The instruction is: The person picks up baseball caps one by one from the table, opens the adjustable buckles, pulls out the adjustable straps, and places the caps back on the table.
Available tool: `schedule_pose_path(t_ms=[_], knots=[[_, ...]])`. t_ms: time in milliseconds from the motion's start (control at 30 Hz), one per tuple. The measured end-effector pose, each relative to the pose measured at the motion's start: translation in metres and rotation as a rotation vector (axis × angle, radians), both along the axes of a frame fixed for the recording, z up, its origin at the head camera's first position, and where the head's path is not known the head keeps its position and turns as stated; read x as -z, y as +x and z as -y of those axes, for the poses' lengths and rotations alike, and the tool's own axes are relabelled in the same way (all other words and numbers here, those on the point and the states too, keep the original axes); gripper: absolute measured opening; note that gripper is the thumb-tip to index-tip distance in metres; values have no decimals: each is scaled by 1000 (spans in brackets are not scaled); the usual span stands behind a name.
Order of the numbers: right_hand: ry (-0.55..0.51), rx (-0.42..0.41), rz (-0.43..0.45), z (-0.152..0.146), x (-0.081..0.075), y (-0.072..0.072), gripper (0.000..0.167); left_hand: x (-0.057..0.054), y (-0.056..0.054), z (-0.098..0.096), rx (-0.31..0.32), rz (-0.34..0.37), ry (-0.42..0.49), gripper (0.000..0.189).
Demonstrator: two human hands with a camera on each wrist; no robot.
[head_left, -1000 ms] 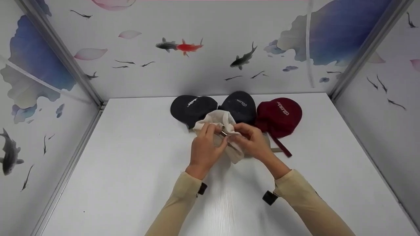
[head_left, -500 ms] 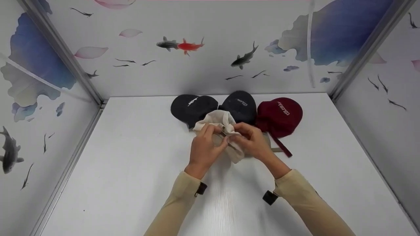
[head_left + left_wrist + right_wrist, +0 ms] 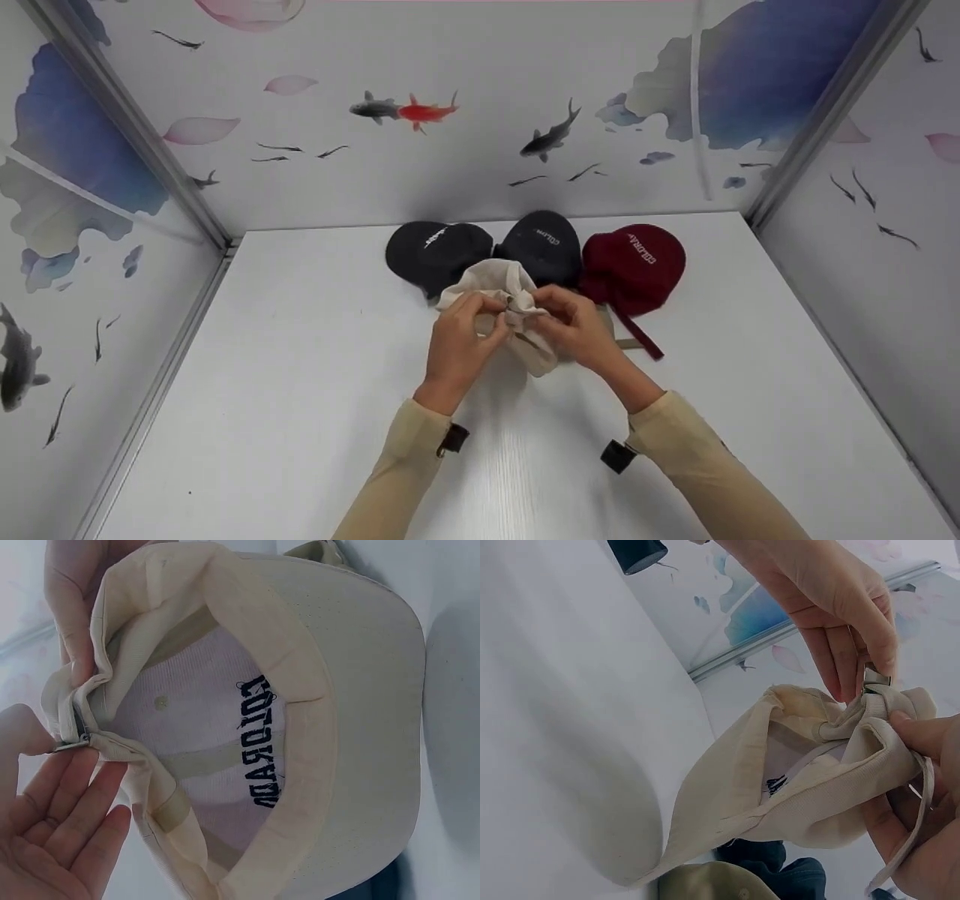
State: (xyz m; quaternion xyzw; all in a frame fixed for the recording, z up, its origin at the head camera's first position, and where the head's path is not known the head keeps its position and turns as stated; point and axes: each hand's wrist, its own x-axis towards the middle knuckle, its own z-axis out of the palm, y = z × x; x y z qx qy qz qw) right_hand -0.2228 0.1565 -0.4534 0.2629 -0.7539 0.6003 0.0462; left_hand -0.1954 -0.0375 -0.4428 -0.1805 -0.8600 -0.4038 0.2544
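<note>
A cream baseball cap (image 3: 487, 276) is held up off the table, its inside and the back of dark embroidered lettering (image 3: 257, 742) showing in the left wrist view. My left hand (image 3: 459, 349) pinches a small metal buckle (image 3: 69, 744) on the cap's back strap between thumb and fingers. On the other side of the strap, my right hand (image 3: 577, 330) pinches the cap's rear edge. A loose strap end (image 3: 911, 832) hangs down by the right palm. How far the strap runs through the buckle is hidden by fingers and folds.
Behind the hands lie a black cap (image 3: 435, 251), a dark navy cap (image 3: 541, 247) and a dark red cap (image 3: 637, 262) with its strap trailing forward. An olive cap (image 3: 709, 883) is partly covered by the cream one. Patterned panels (image 3: 300, 172) enclose the white table (image 3: 300, 420).
My left hand has shifted slightly left, and the metal buckle that showed between the fingers is now mostly covered in the head view. The right hand keeps its hold; the view tilts slightly.
</note>
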Motion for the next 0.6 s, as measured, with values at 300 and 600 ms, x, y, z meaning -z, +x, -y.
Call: schedule_pose_path(t_ms=[300,600], knots=[[-20,-51,110,-3,-4,0,30,3,-1,4,36,46,51,10],[-100,-133,216,-8,-5,0,37,4,0,5,76,63,97,11]])
